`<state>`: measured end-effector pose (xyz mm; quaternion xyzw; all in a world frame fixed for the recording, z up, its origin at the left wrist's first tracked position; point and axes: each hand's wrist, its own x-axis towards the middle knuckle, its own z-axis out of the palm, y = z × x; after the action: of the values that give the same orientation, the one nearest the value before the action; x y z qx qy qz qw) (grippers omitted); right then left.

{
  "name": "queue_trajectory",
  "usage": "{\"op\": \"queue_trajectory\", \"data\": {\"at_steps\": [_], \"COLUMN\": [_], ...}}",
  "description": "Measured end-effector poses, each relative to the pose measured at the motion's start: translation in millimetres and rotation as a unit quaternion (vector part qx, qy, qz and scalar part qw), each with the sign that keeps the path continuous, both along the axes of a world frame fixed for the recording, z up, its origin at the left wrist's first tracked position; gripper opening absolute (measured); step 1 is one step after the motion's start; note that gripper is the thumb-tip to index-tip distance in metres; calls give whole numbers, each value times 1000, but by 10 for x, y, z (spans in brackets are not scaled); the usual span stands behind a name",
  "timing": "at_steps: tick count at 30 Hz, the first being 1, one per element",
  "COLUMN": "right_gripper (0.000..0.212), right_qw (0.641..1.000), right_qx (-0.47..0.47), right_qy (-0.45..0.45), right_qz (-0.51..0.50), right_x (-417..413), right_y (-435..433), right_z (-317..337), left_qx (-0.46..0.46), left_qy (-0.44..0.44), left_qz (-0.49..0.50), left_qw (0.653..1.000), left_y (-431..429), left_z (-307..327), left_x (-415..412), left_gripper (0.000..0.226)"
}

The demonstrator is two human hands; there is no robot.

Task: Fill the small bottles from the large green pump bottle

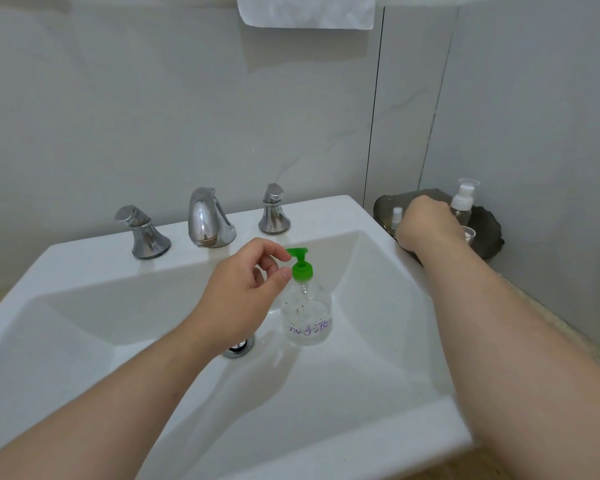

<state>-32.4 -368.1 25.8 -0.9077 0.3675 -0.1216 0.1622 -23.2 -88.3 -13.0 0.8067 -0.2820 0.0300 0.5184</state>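
Left hand [243, 289] at pump bottle [307, 317] (upright)

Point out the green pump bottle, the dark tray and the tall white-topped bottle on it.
green pump bottle [307, 320]: head view, on its clear body.
dark tray [492, 233]: head view, on its bare right rim.
tall white-topped bottle [462, 199]: head view, on its white pump top.

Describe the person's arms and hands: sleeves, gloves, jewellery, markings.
The left forearm and right forearm are bare to the frame edge; no sleeve shows. The left hand and right hand wear no gloves; no watch, bracelet or ring shows on the parts in view.
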Motion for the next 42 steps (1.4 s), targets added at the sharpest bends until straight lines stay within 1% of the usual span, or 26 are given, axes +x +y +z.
{"op": "queue_trajectory", "data": {"at_steps": [2, 4, 6, 7, 8, 9, 10, 11, 12, 14, 15, 16, 17, 19, 20, 21, 22, 23, 25, 26, 29, 31, 33, 35, 39, 42], "right_gripper": [10, 17, 17, 15, 17, 22, 24, 20, 16, 32, 39, 47, 60, 93, 107, 117, 122, 121, 107, 99, 79, 82, 91, 92, 91, 95], "right_qw": [1000, 1000, 999, 996, 991, 984, 977, 969, 961, 938, 929, 922, 916, 898, 890, 886, 887, 890, 897, 899, 893, 893, 889, 894, 915, 919], "right_qx": [-2, -10, -51, -84, -112, -120, -102, -63, -10, 71, 94, 107, 109, 112, 118, 127, 136, 144, 142, 136, 138, 183, 220, 225, 192, 161], "right_qy": [1, 3, -5, -26, -65, -115, -155, -174, -158, -62, -17, 26, 79, 195, 229, 236, 221, 193, 133, 114, 57, 1, -78, -154, -235, -288], "right_qz": [-4, -16, -14, -1, 22, 56, 104, 163, 228, 333, 358, 372, 378, 377, 375, 378, 383, 387, 397, 401, 424, 411, 393, 355, 265, 217], "right_x": [-9, -17, -22, -29, -26, -39, -52, -68, -85, -119, -126, -129, -127, -95, -75, -50, -33, -11, 36, 56, 51, -4, -57, -61, 123, 293], "right_y": [7, 7, 52, 103, 182, 284, 388, 485, 585, 747, 796, 826, 836, 824, 826, 834, 852, 873, 930, 949, 950, 888, 819, 750, 661, 638], "right_z": [4, 25, 80, 123, 163, 205, 235, 255, 254, 196, 156, 120, 79, -55, -138, -234, -328, -426, -559, -579, -371, -100, 133, 228, 83, -39], "left_qx": [3, 7, 12, 18, 26, 37, 55, 80, 108, 165, 190, 214, 239, 291, 318, 345, 369, 388, 428, 455, 529, 557, 569, 570, 566, 572], "left_qy": [-2, -1, -5, -7, -6, 0, 15, 40, 69, 116, 132, 146, 156, 166, 169, 168, 166, 165, 167, 168, 170, 167, 165, 175, 194, 190], "left_qz": [1, 2, 5, 13, 27, 46, 69, 93, 113, 134, 137, 137, 135, 121, 112, 106, 102, 100, 93, 85, 60, 43, 28, 13, -11, -17], "left_qw": [1000, 1000, 1000, 1000, 999, 998, 996, 992, 985, 970, 963, 956, 949, 934, 926, 917, 909, 901, 883, 871, 830, 812, 805, 803, 801, 798], "left_y": [-3, -4, -2, -4, 0, 0, 1, 4, 15, 52, 70, 91, 106, 116, 116, 115, 118, 121, 138, 146, 159, 153, 146, 141, 144, 149], "left_z": [0, 7, 14, 21, 32, 41, 46, 52, 53, 36, 26, 15, 11, 2, 1, 4, 2, 3, 22, 30, 48, 38, 10, -26, -44, -42], "left_x": [-3, -10, -17, -18, -18, -11, 1, 18, 40, 82, 101, 115, 125, 139, 136, 135, 138, 139, 130, 121, 102, 93, 92, 95, 74, 63], "left_gripper": [15, 15, 14, 11, 8, 9, 15, 20, 21, 18, 16, 14, 12, 9, 7, 6, 5, 4, 4, 8, 24, 24, 24, 28, 40, 43]}}
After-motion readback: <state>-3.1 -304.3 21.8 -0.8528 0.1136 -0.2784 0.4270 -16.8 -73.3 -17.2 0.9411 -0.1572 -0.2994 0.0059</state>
